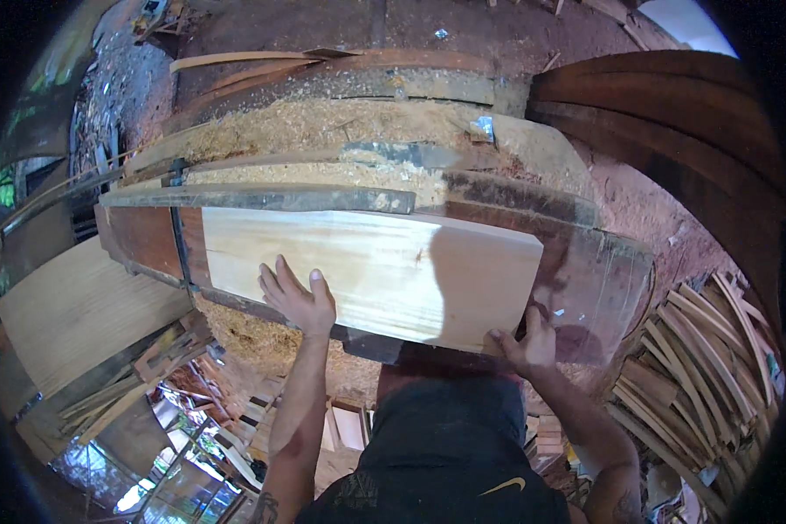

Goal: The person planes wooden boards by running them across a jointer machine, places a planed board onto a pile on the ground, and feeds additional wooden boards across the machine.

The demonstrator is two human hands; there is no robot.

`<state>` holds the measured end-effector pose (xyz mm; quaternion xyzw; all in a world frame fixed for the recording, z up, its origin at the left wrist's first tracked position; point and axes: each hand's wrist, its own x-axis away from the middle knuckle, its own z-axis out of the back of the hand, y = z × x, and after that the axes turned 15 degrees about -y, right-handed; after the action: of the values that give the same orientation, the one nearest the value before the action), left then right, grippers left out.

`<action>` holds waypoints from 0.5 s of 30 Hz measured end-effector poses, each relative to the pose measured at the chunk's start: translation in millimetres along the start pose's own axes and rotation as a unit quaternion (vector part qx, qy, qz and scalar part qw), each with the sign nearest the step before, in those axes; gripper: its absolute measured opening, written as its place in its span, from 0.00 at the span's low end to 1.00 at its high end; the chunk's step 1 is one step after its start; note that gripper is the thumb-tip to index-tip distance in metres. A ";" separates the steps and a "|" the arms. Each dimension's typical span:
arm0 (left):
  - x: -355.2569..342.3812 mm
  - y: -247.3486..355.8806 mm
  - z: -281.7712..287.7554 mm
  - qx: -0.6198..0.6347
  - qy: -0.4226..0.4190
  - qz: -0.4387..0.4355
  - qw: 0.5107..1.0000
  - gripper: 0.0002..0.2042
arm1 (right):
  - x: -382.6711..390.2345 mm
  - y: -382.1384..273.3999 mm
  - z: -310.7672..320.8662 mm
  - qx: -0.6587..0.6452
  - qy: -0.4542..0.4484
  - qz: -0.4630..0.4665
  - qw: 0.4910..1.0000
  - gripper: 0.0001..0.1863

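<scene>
A wide pale wooden board (384, 271) lies flat on a long worn machine table (616, 288), its far edge along a straight grey rail (262, 197). My left hand (301, 301) rests on top of the board left of its middle, fingers spread and thumb apart. At the near right corner, my right hand (528, 342) grips the board, with the thumb by the near edge and the fingers around the right end. Just left of the board's left end, a narrow dark bar (180, 244) crosses the table. Sunlight brightens the middle of the board; its right part is in shade.
Wood shavings (306, 127) are heaped beyond the rail. Another wide board (92, 306) lies at the left, over a pile of offcuts (144, 375). Many thin strips (690, 375) are stacked at the right. Large dark planks (664, 113) stand at the far right.
</scene>
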<state>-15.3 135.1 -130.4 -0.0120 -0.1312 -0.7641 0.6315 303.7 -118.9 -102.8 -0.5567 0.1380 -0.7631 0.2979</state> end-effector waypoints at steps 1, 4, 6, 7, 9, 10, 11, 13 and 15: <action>-0.1 0.1 -0.2 -0.006 0.002 0.000 1.000 0.38 | -1.3 -0.4 2.9 -0.017 0.009 0.032 0.999 0.29; -0.3 0.3 -0.1 0.003 0.002 0.005 1.000 0.37 | -4.6 -0.6 15.9 0.021 0.039 0.150 0.988 0.30; -1.0 0.4 1.7 0.005 -0.016 0.016 1.000 0.37 | -6.6 -2.6 24.5 0.050 0.007 0.160 0.986 0.31; -0.4 1.5 2.6 0.003 0.000 0.009 1.000 0.37 | -7.4 -4.3 28.9 0.050 0.006 0.162 0.985 0.31; 1.5 5.4 4.7 0.003 -0.028 0.025 0.999 0.37 | -9.9 -9.4 35.7 0.063 -0.049 0.114 0.990 0.31; 4.6 9.3 4.7 -0.002 -0.015 0.017 1.000 0.37 | -12.0 -12.4 38.2 0.060 -0.048 0.137 0.988 0.31; 9.1 14.5 3.7 0.008 -0.023 0.037 0.999 0.38 | -14.6 -15.2 40.2 0.040 -0.067 0.104 0.991 0.31; 20.6 27.6 -2.9 0.017 -0.026 0.062 0.998 0.38 | -20.2 -18.3 44.3 0.023 -0.089 0.077 0.993 0.31; 31.1 42.2 -14.3 0.016 -0.043 0.084 0.995 0.38 | -24.6 -18.5 46.9 0.077 -0.095 0.032 0.992 0.28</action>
<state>21.5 95.0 -130.7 -0.0459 -0.1695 -0.7049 0.6873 346.8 -83.8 -95.6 -0.5972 0.0674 -0.7054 0.3757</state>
